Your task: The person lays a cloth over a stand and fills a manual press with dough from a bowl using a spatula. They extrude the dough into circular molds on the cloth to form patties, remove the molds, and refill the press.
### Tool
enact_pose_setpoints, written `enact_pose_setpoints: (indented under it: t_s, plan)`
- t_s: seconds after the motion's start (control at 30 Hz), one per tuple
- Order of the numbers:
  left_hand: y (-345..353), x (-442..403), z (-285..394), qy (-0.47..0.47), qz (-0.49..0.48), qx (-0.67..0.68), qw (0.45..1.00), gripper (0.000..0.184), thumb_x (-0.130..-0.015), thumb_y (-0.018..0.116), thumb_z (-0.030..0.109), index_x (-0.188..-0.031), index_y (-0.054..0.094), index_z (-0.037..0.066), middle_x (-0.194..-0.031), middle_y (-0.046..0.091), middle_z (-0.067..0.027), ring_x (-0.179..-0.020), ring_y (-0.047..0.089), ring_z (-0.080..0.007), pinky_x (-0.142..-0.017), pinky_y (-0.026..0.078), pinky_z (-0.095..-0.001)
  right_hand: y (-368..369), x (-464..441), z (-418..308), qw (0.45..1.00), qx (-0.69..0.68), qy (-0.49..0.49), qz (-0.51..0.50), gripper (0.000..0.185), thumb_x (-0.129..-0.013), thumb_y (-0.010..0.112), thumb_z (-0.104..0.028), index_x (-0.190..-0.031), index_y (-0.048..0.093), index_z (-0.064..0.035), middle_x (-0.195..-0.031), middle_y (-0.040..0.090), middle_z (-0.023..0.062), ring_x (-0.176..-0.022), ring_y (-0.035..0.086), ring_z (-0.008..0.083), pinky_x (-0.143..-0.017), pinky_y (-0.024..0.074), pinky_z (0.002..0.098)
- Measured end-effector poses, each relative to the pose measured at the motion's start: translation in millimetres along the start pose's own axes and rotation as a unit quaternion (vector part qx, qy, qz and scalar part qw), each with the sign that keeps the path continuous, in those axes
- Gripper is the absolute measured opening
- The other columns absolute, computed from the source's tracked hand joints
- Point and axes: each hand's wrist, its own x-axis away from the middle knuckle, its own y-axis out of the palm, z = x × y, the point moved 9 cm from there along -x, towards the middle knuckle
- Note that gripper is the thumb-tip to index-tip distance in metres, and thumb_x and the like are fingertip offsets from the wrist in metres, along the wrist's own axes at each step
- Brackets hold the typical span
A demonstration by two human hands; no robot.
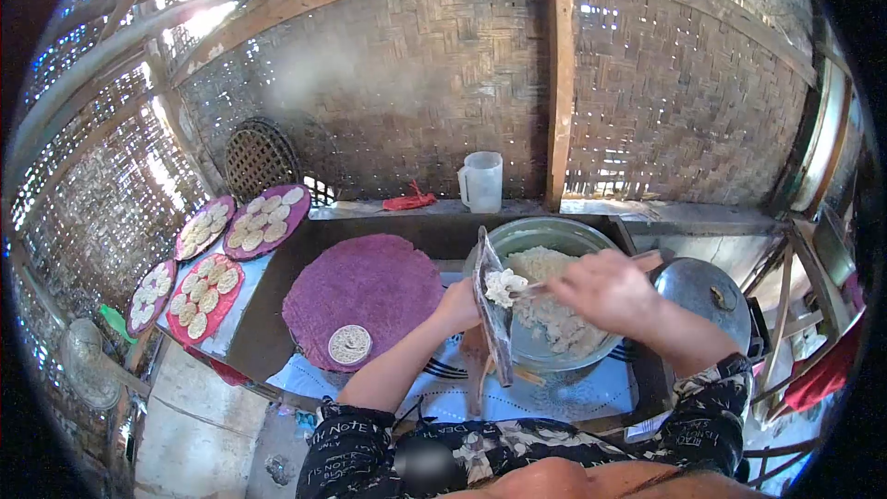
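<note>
My left hand [457, 307] is closed on a worn wooden board [497, 337], held tilted on edge over the near left rim of a large basin [605, 240]. My right hand [605, 291] grips a thin utensil [530, 289] whose tip meets a lump of white sticky dough [504, 287] against the board; the tip itself is buried. Pale grated-looking dough [554, 316] lies inside the basin. Left of my left hand is a round purple mat [370, 282], bearing one white-rimmed disc of dough [350, 345] near its front edge.
Several purple and pink round trays with flat dough discs [205, 296] stand at the left. A clear plastic jug [481, 182] and a red plastic bag [409, 199] sit on the back ledge. A metal pot lid [699, 300] lies right of the basin. A wooden post [561, 74] rises behind.
</note>
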Motion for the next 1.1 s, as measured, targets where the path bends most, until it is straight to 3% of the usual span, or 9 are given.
enact_pose_setpoints:
  t_s: [0.07, 0.23, 0.5, 0.63, 0.7, 0.87, 1.0, 1.03, 1.1]
  plan:
    - [-6.9, 0.0, -8.1, -0.01, 0.003, -0.009, 1.0, 0.041, -0.074, 0.058, 0.037, -0.105, 0.059, 0.01, -0.101, 0.06, -0.0185, -0.093, 0.057, -0.036, -0.079, 0.046, -0.0413, -16.0, 8.0, 31.0, 0.992, 0.016, 0.1, -0.069, 0.016, -0.069, 0.06, -0.021, -0.084, 0.056, -0.0141, -0.066, 0.05, 0.0017, -0.064, 0.056, 0.0203, -0.055, 0.0439, 0.0358]
    - [-5.0, -4.2, -19.6, 0.003, 0.039, 0.016, 0.999, 0.039, -0.073, 0.059, 0.035, -0.101, 0.06, 0.008, -0.096, 0.061, -0.0213, -0.09, 0.058, -0.0368, -0.077, 0.047, -0.0423, -25.4, 25.6, 70.3, 0.981, -0.039, 0.187, 0.013, 0.014, -0.066, 0.066, -0.022, -0.077, 0.06, -0.0146, -0.064, 0.05, 0.0037, -0.064, 0.056, 0.0231, -0.057, 0.0447, 0.0366]
    - [23.7, -13.5, 21.9, 0.053, -0.049, -0.11, 0.991, 0.036, -0.073, 0.059, 0.034, -0.099, 0.061, 0.009, -0.097, 0.062, -0.0167, -0.087, 0.06, -0.0338, -0.075, 0.048, -0.0405, 42.2, 7.6, 25.7, 0.991, -0.041, 0.077, -0.104, 0.018, -0.069, 0.063, -0.025, -0.083, 0.057, -0.0146, -0.069, 0.052, 0.0014, -0.069, 0.058, 0.0218, -0.061, 0.0462, 0.0359]
    - [14.5, -14.7, 4.7, 0.019, -0.062, -0.043, 0.997, 0.036, -0.076, 0.06, 0.029, -0.105, 0.059, 0.007, -0.101, 0.062, -0.0131, -0.09, 0.06, -0.028, -0.076, 0.048, -0.0365, 24.2, 11.8, 42.9, 0.987, -0.066, 0.123, -0.075, 0.02, -0.068, 0.065, -0.026, -0.082, 0.058, -0.0136, -0.069, 0.054, 0.0017, -0.068, 0.058, 0.022, -0.06, 0.0466, 0.0355]
    - [2.4, -12.4, -10.0, 0.017, -0.038, 0.129, 0.991, 0.034, -0.078, 0.061, 0.024, -0.106, 0.059, 0.006, -0.101, 0.062, -0.0089, -0.089, 0.06, -0.0224, -0.076, 0.048, -0.034, 10.0, 28.6, 69.5, 0.976, -0.096, 0.193, -0.008, 0.021, -0.065, 0.068, -0.025, -0.081, 0.06, -0.0129, -0.068, 0.056, 0.0023, -0.065, 0.059, 0.0222, -0.058, 0.0469, 0.0353]
    - [-2.4, -1.1, -7.0, -0.079, -0.079, 0.519, 0.848, 0.036, -0.076, 0.064, 0.011, -0.11, 0.055, 0.004, -0.101, 0.06, -0.0037, -0.091, 0.056, -0.0135, -0.067, 0.049, -0.0291, 47.9, 69.5, 91.2, 0.94, -0.136, 0.3, 0.091, 0.023, -0.062, 0.073, -0.024, -0.08, 0.065, -0.0118, -0.068, 0.06, 0.0045, -0.063, 0.06, 0.0232, -0.055, 0.048, 0.0341]
    - [-5.2, -3.6, -25.3, -0.165, -0.088, 0.459, 0.868, 0.04, -0.072, 0.066, 0.006, -0.11, 0.054, 0.004, -0.102, 0.058, -0.0034, -0.089, 0.055, -0.0119, -0.069, 0.049, -0.0265, 69.1, 77.7, 81.6, 0.895, -0.29, 0.329, 0.08, 0.023, -0.061, 0.074, -0.023, -0.078, 0.066, -0.011, -0.069, 0.061, 0.0053, -0.063, 0.06, 0.0234, -0.057, 0.049, 0.0333]
    - [-4.3, -7.4, -30.8, -0.098, -0.074, 0.374, 0.919, 0.041, -0.07, 0.067, 0.006, -0.11, 0.055, 0.003, -0.105, 0.059, -0.0045, -0.089, 0.056, -0.0137, -0.073, 0.048, -0.0303, 71.1, 79.5, 82.4, 0.885, -0.312, 0.336, 0.086, 0.023, -0.06, 0.075, -0.023, -0.077, 0.065, -0.0111, -0.068, 0.061, 0.0047, -0.063, 0.06, 0.0235, -0.056, 0.0485, 0.0338]
    - [0.6, -12.6, -36.4, -0.05, -0.031, 0.339, 0.939, 0.04, -0.071, 0.067, 0.011, -0.108, 0.057, 0.004, -0.106, 0.06, -0.0068, -0.092, 0.057, -0.0171, -0.076, 0.047, -0.0327, 57.7, 68.3, 83.3, 0.924, -0.243, 0.281, 0.084, 0.022, -0.061, 0.075, -0.023, -0.077, 0.065, -0.0119, -0.066, 0.059, 0.0043, -0.062, 0.06, 0.0228, -0.056, 0.0478, 0.0342]
